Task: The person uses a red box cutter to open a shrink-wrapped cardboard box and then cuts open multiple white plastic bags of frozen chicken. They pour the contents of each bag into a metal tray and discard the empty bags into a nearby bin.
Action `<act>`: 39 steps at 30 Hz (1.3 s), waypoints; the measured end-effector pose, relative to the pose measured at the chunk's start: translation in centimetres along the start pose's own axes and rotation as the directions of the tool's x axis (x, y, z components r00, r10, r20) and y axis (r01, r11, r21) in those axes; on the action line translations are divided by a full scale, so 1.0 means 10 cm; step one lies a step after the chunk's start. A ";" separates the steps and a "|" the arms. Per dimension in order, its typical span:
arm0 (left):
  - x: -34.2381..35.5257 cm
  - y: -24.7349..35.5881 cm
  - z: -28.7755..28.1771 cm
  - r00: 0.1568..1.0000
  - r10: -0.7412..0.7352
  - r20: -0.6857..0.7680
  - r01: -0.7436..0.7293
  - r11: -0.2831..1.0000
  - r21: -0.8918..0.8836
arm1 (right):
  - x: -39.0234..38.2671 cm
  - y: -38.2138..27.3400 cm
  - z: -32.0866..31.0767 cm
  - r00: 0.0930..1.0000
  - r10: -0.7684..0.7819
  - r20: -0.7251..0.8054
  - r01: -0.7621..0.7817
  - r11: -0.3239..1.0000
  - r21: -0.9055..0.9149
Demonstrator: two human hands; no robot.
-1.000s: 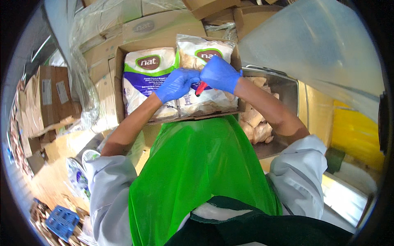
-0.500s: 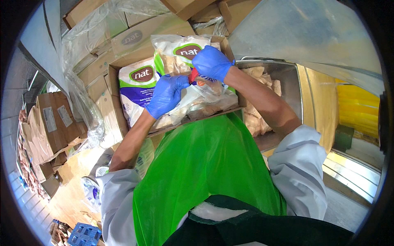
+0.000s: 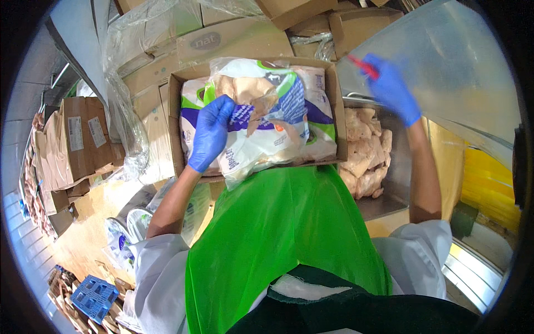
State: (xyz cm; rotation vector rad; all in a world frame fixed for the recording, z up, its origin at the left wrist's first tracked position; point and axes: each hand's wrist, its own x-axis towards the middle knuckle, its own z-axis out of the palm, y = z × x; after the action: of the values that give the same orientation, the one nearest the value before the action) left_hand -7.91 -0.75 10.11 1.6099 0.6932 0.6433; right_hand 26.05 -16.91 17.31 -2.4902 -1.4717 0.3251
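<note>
My left hand, in a blue glove, is closed on the torn plastic of a white, green and purple bag of chicken. Pale chicken pieces show through the slit in its front. The bag lies on top of similar bags in an open cardboard box. Up and to the right, my gloved right hand is raised clear of the box, closed on a slim red cutter. Its fingers are slightly blurred by motion.
Right of the box stands a metal tub holding loose chicken pieces. Clear plastic sheeting hangs at the upper right. Behind are wrapped cartons; flattened cardboard is stacked at left. A blue pallet lies lower left.
My right hand has lifted off the bag with the red cutter and swung up and right. The bag's front now gapes open, its film pulled aside by my left hand.
</note>
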 end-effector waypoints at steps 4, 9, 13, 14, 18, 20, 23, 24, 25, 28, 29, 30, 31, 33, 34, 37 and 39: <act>0.11 -0.06 0.01 0.995 -0.093 0.035 0.094 0.995 -0.024 | -0.64 -0.77 0.85 0.905 -0.174 0.388 -0.282 0.437 0.854; 0.19 -0.10 0.15 0.990 -0.116 0.083 0.120 0.992 -0.038 | -1.07 -1.35 1.30 0.830 -0.207 0.517 -0.485 0.188 0.854; 0.25 -0.05 0.34 0.994 0.021 0.109 -0.032 0.995 0.096 | -1.14 -1.55 1.43 0.920 -0.136 0.367 -0.312 0.312 0.897; 0.28 -0.03 0.41 0.991 0.041 0.129 -0.059 0.988 0.144 | -1.16 -1.57 1.41 0.930 -0.102 0.353 -0.305 0.323 0.896; 0.37 0.04 0.59 0.980 -0.053 0.190 0.040 0.997 0.073 | -1.25 -1.56 1.50 0.965 -0.038 0.258 -0.195 0.550 0.812; 0.54 -0.12 0.67 0.975 -0.147 0.165 0.182 0.959 -0.220 | -1.32 -1.48 1.58 0.929 -0.116 0.353 -0.168 0.717 0.676; 0.68 0.00 0.65 0.982 -0.120 0.145 0.158 0.945 -0.285 | -1.55 -1.49 1.52 0.929 -0.187 0.320 -0.097 0.709 0.699; 0.74 0.14 0.60 0.979 -0.133 0.156 0.177 0.930 -0.323 | -1.61 -1.53 1.51 0.926 -0.192 0.326 -0.093 0.720 0.688; 0.81 0.20 0.58 0.990 -0.117 0.085 0.140 0.923 -0.357 | -1.66 -1.57 1.50 0.922 -0.196 0.333 -0.088 0.731 0.676; 0.97 0.41 0.44 0.985 -0.171 0.000 0.156 0.894 -0.421 | -1.80 -1.65 1.37 0.941 -0.245 0.235 0.065 0.809 0.584; 0.97 0.40 0.38 0.986 -0.167 -0.015 0.148 0.908 -0.393 | -1.81 -1.67 1.26 0.938 -0.241 0.249 0.068 0.833 0.550; 0.97 0.37 0.32 0.989 -0.147 -0.016 0.128 0.904 -0.408 | -1.81 -1.69 1.16 0.935 -0.240 0.262 0.075 0.854 0.514; 0.94 0.30 0.26 0.992 -0.128 -0.016 0.109 0.899 -0.424 | -1.78 -1.70 1.00 0.918 -0.204 0.339 0.013 0.872 0.489; 0.88 0.25 0.20 0.996 -0.089 0.020 0.087 0.858 -0.506 | -1.73 -1.54 0.93 0.928 -0.143 0.345 -0.071 0.839 0.539; 0.81 0.24 0.19 0.993 -0.109 0.039 0.114 0.869 -0.481 | -1.71 -1.38 0.99 0.953 -0.122 0.279 -0.081 0.783 0.617; 0.64 0.02 0.10 0.984 -0.145 0.102 0.176 0.848 -0.499 | -1.44 -0.93 1.13 0.992 0.122 0.044 -0.094 0.448 0.889; 0.56 0.01 0.11 0.983 -0.151 0.101 0.182 0.849 -0.496 | -1.17 -0.56 1.44 0.969 0.025 -0.245 0.157 0.707 0.690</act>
State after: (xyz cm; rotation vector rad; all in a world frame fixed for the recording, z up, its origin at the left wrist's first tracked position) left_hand -3.33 2.69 10.24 1.0632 0.5548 0.5872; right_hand 11.50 -23.37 6.25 -1.7700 -1.0547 0.4558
